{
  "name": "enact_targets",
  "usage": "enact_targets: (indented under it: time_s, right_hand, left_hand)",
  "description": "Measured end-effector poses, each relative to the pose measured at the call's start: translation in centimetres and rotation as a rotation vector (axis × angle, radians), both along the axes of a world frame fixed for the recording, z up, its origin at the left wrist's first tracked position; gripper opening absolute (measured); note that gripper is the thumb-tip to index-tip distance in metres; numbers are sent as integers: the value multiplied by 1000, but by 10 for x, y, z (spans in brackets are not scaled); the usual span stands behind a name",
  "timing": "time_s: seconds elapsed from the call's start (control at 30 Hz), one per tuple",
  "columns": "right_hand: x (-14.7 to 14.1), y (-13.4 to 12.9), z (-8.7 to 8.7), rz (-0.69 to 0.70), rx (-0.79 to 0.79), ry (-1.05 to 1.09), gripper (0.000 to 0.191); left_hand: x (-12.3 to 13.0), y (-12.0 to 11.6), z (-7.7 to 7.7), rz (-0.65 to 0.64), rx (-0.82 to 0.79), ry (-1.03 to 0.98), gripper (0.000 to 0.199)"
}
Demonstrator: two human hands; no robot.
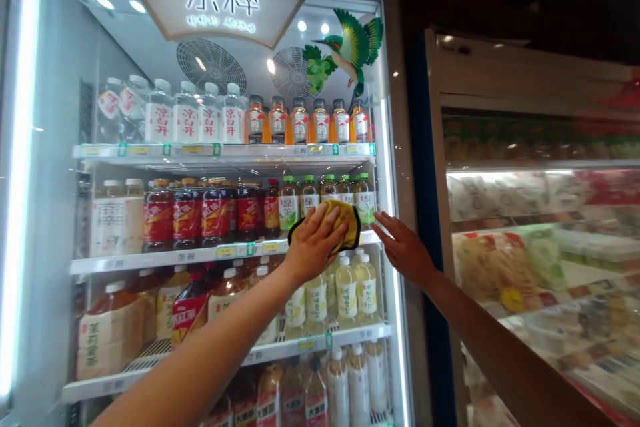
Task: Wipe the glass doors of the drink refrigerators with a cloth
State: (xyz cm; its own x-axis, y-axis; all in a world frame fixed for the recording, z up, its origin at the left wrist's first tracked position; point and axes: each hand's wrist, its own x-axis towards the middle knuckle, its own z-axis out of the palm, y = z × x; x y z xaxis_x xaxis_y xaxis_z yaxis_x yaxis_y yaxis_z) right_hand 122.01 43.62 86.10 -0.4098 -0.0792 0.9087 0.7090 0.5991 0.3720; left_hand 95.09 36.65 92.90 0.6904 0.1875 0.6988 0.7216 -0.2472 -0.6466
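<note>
My left hand point(315, 240) presses a yellow cleaning cloth point(351, 221) with a dark edge against the glass door point(270, 167) of a lit drinks fridge. Part of the cloth is hidden beneath the palm and fingers. To its right, my right hand point(406, 250) is held with fingers stretched out at the right side of the door, near the door frame point(400, 113). It holds nothing; whether its fingertips touch the door I cannot tell. Behind the glass, near the cloth, stand green-capped tea bottles point(289, 203).
Shelves of bottles fill the fridge, with water bottles point(161, 113) on the upper shelf. A lit sign point(215, 3) and a bird picture point(350, 47) are at the top of the door. A second chiller point(520, 73) with packaged goods stands to the right.
</note>
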Motion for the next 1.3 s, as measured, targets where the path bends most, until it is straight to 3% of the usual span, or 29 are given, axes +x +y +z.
enact_targets:
  time_s: [0.1, 0.17, 0.23, 0.33, 0.43, 0.5, 0.7, 0.8, 0.9, 1.0, 1.13, 1.2, 1.3]
  right_hand:
    - [14, 1, 3, -2, -9, 23, 78]
    - [17, 1, 4, -6, -11, 54, 79]
    - [17, 1, 2, -12, -8, 90, 81]
    - [18, 0, -10, -18, -5, 146, 78]
    - [25, 0, -24, -21, -7, 171, 70]
    - [31, -1, -30, -14, -15, 171, 65]
    - [43, -6, -20, 69, -101, 292, 54]
    - [46, -17, -10, 162, -88, 433, 52]
    - [47, -28, 1, 258, -57, 546, 48]
    - [48, -34, 15, 293, -43, 610, 42]
    - [51, -38, 30, 298, -40, 683, 39]
    - [54, -40, 32, 298, -38, 703, 39]
    - [58, -42, 35, 286, -20, 709, 37]
  left_hand:
    - [5, 4, 24, -26, -24, -10, 63]
    - [22, 8, 48, -22, 19, -132, 60]
    - [44, 11, 62, -3, 77, -262, 60]
    - [67, 16, 51, 3, 100, -272, 62]
    - [71, 21, 23, -58, 32, -32, 58]
    - [72, 25, 15, -96, -7, 98, 52]
    - [106, 37, 40, -55, 13, 11, 52]
    - [125, 41, 28, -49, 28, 17, 53]
    - [135, 47, 12, -81, 7, 191, 51]
    - [144, 53, 23, -86, 21, 242, 50]
    - [155, 58, 50, -57, 78, 32, 50]
    - [158, 59, 46, -64, 96, 2, 53]
    - [160, 59, 34, -106, 98, 119, 51]
